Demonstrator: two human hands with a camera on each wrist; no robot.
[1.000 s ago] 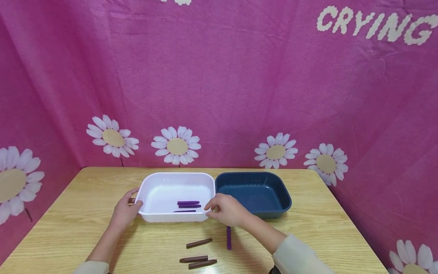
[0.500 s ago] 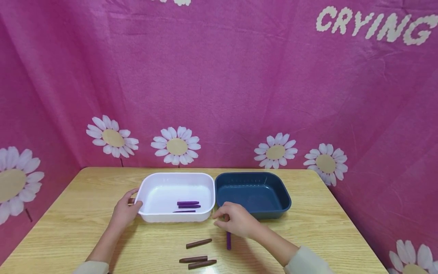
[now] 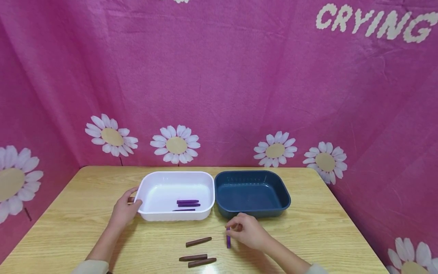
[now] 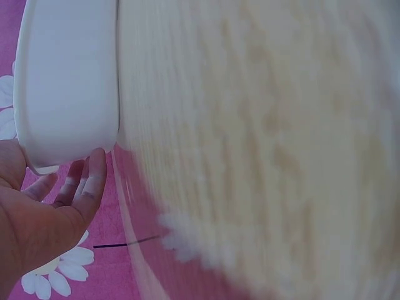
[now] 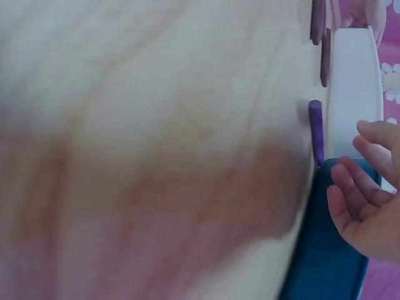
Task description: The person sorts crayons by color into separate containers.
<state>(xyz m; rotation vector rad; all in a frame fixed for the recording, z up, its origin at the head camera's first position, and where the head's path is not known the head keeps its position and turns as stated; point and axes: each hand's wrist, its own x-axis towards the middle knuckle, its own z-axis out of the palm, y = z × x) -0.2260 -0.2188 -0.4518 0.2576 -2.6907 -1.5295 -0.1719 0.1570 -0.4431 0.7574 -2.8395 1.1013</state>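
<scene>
My left hand (image 3: 124, 210) holds the left end of a white plastic basin (image 3: 174, 217), thumb at the rim; the left wrist view shows the fingers (image 4: 94, 181) against its outer wall. Several purple crayons (image 3: 189, 205) lie inside this basin. My right hand (image 3: 249, 231) is over the far end of another purple crayon (image 3: 228, 242) on the table, thumb and fingertips curved close above it. In the right wrist view the thumb and fingers are spread apart, with nothing between them, and that purple crayon (image 5: 317, 131) lies beyond them.
A dark blue basin (image 3: 253, 214) stands right against the white one. Brown crayons (image 3: 198, 241) lie on the wooden table (image 3: 318, 236) in front, left of the loose purple one. A pink curtain (image 3: 222, 83) with daisies hangs behind the table.
My right hand has moved from the white basin's right front corner down and right to the loose purple crayon. My left hand stays at the white basin.
</scene>
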